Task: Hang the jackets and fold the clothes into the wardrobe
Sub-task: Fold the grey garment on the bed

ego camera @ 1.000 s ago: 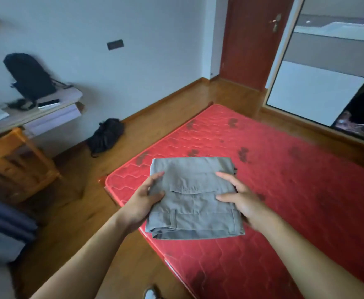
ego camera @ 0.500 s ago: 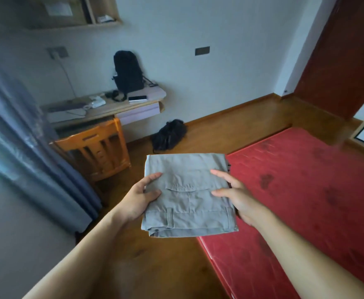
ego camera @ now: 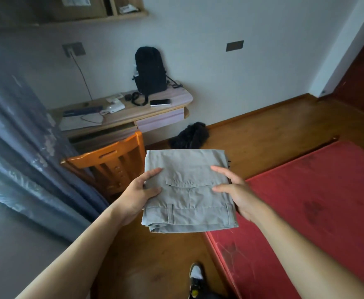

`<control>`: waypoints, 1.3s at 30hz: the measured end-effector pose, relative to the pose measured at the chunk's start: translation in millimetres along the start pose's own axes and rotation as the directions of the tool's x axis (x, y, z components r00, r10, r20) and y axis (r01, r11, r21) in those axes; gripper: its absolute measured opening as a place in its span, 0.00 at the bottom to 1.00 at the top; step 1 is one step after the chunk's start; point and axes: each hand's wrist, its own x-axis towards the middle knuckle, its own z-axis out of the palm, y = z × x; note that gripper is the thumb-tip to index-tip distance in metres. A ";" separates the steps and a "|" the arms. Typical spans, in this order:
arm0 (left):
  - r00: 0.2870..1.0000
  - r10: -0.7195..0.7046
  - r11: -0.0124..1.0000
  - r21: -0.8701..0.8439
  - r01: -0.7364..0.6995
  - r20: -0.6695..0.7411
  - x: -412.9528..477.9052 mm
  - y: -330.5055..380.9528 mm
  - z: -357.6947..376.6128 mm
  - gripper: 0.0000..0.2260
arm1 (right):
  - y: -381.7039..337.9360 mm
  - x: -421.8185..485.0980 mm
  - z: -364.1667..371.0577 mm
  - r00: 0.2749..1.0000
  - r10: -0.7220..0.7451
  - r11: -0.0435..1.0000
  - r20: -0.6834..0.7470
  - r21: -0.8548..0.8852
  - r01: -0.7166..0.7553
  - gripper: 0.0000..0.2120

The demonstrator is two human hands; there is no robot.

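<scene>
The folded grey trousers [ego camera: 187,203] hung over the floor [ego camera: 155,255] beside the red bed [ego camera: 317,201], the left hand [ego camera: 141,196] and right hand [ego camera: 238,190] each gripping a side edge. The fingers underneath were hidden by cloth.

Most fingers of your left hand [ego camera: 141,195] and right hand [ego camera: 239,192] lie hidden under the folded grey trousers [ego camera: 189,199]. Wall shelf [ego camera: 112,17] cut by top edge; red mattress [ego camera: 310,212] cut by right and bottom edges. Small white items [ego camera: 114,105] on desk [ego camera: 142,111]: possibly chargers, too small to tell.

matt grey cloth trousers [ego camera: 188,190], glossy wooden floor [ego camera: 263,134]
</scene>
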 end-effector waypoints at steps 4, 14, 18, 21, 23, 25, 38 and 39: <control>0.998 -0.018 0.999 0.027 0.019 -0.054 59.5 29.3 -24.7 0.24 | -25.4 78.7 7.7 0.999 0.020 1.000 0.034 -0.020 -0.019 0.29; 0.995 -0.038 0.999 0.006 0.038 -0.094 201.8 83.0 -101.8 0.26 | -73.7 253.0 33.9 0.996 0.021 0.994 0.090 -0.106 -0.011 0.30; 0.997 -0.030 1.000 -0.005 0.030 -0.069 272.6 103.7 -133.6 0.26 | -82.1 328.2 44.6 0.998 0.028 0.994 0.054 -0.103 -0.022 0.30; 0.999 -0.024 0.999 0.038 0.025 -0.028 330.5 125.1 -161.2 0.26 | -88.9 384.9 54.6 0.999 0.032 0.995 0.019 -0.095 -0.030 0.31; 0.999 -0.038 0.995 0.087 0.038 0.006 366.1 139.8 -177.9 0.28 | -95.2 415.0 58.6 0.999 0.048 0.994 -0.026 -0.094 -0.050 0.32; 0.998 -0.029 0.993 0.117 0.023 0.052 398.8 155.4 -187.9 0.28 | -105.4 437.8 59.7 0.995 0.052 0.997 -0.084 -0.049 -0.056 0.31; 0.938 -0.056 0.933 0.353 -0.073 0.341 613.1 217.1 -109.9 0.29 | -119.2 531.4 -44.3 0.913 0.108 0.990 -0.395 0.130 -0.060 0.27; 0.933 -0.061 0.924 0.373 -0.082 0.356 632.3 220.4 -97.0 0.28 | -118.5 540.2 -57.7 0.903 0.109 0.989 -0.416 0.141 -0.054 0.27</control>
